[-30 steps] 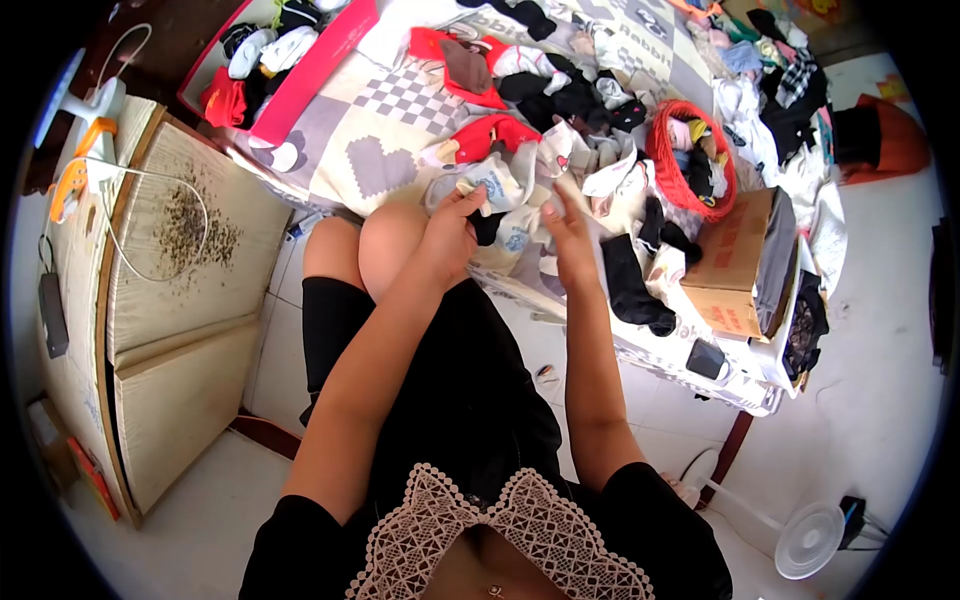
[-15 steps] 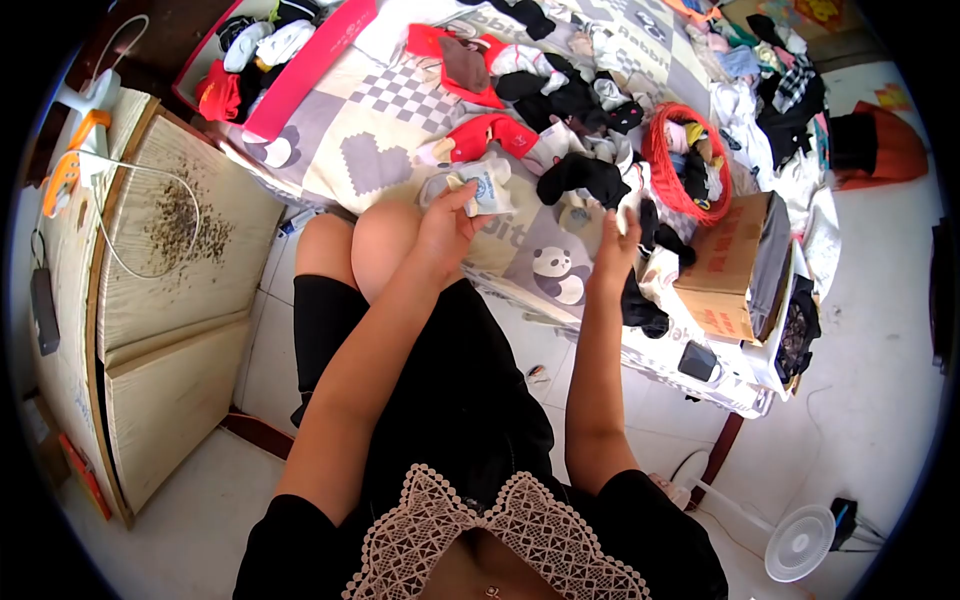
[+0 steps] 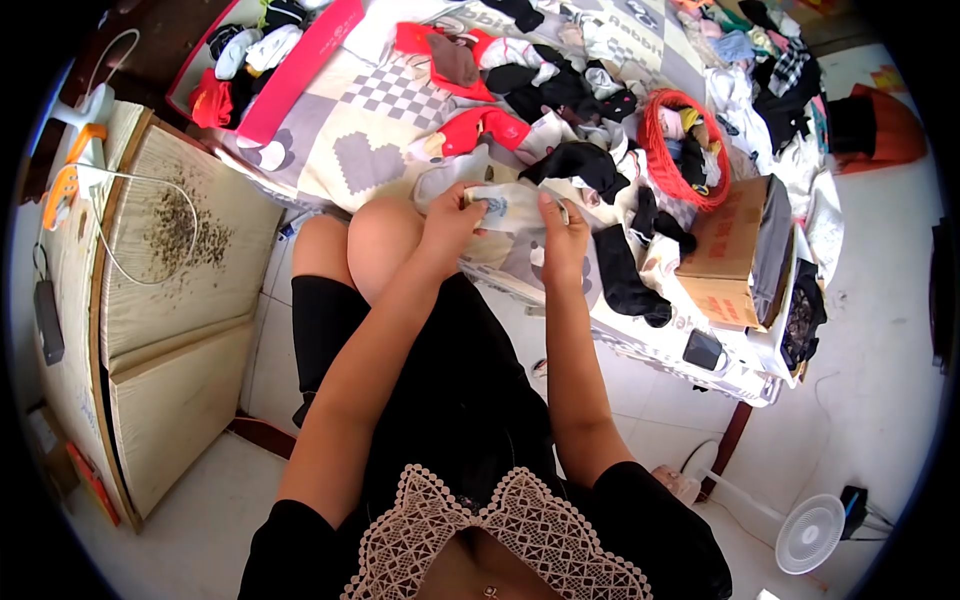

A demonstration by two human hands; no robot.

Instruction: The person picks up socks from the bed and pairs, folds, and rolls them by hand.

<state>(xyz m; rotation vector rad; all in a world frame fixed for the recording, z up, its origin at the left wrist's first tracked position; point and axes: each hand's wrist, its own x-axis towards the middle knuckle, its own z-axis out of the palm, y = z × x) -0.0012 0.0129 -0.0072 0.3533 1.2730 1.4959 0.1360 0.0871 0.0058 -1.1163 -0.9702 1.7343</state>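
My left hand pinches one end of a white sock with a bluish print. At the other end, the fingers of my right hand are closed on it, so the sock stretches between both hands just above the bed's near edge. Behind it lie a pale sock and a black sock. Another black sock hangs toward the edge, right of my right hand. A red garment rests farther back.
A pink box of rolled socks stands on the bed's far left. To the right are a red basket with small clothes and a cardboard box. A wooden cabinet is at left, a white fan at lower right.
My right hand has moved left, away from the black socks, and has taken hold of the white sock's other end. The sock, bunched in my left hand before, is now spread out.
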